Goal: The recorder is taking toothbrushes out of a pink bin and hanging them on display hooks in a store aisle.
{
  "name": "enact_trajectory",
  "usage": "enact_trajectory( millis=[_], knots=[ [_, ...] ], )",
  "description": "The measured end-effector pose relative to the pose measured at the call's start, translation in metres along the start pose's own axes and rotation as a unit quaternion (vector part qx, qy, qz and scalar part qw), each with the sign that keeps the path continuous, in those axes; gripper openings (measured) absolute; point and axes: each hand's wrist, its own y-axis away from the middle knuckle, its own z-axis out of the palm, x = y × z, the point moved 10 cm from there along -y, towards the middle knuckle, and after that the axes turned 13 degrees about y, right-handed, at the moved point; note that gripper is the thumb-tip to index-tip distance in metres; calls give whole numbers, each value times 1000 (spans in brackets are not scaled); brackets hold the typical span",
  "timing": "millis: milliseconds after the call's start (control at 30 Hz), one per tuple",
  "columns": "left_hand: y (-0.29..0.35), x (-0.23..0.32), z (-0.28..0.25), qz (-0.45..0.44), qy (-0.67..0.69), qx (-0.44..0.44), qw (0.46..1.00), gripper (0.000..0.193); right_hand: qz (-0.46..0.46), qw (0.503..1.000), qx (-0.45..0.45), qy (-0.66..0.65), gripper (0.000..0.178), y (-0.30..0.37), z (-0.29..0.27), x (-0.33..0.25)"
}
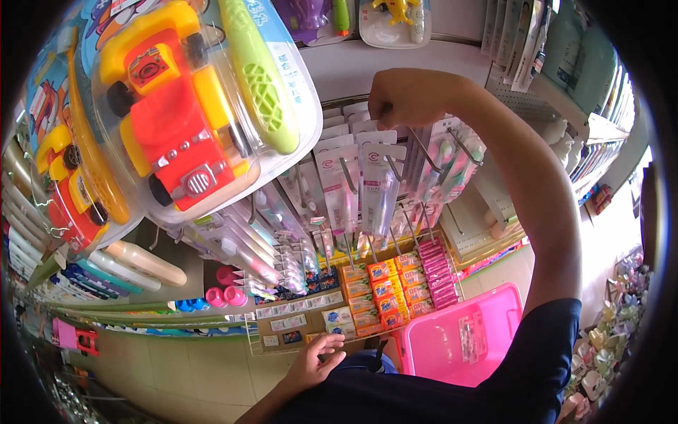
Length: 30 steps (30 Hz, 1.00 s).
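My right hand (399, 99) reaches far forward with curled fingers, over the back of a rack of hanging toothbrush packs. Its fingertips are partly hidden, and what they hold, if anything, cannot be made out. Just below it hang a toothbrush pack (382, 187) with a pale card and another toothbrush pack (342, 187) with a pink brush, both on metal hooks. More packs with pink and green brushes (441, 166) hang to the right. Low and close to my body, my left hand (316, 362) holds nothing, its fingers apart.
Large blister packs with a red-and-yellow toy car (183, 131) and a green toothbrush (267, 92) hang close at upper left. Below the hooks, a shelf carries orange soap packs (385, 288). A pink plastic tub (505, 311) stands at lower right. Bottles (145, 261) line the left shelf.
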Motion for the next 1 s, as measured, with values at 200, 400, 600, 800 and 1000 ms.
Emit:
enact_trajectory(
  millis=[200,400,600,800,1000],
  knots=[
    [-2,-2,0,-7,0,-2,1000,35,12,999,-6,-42,22,3,-1,4],
    [-3,-3,0,-13,4,0,1000,35,8,996,38,-81,21,5,-2,6],
    [-7,-5,4,-18,-6,-13,1000,35,-6,995,85,-50,20,3,0,9],
    [-8,-4,2,-17,-10,-8,1000,34,22,991,116,-69,19,22,-28,8],
    [-8,-4,3,-17,-6,-10,1000,34,2,996,60,-70,20,24,-11,-5]
  ],
)
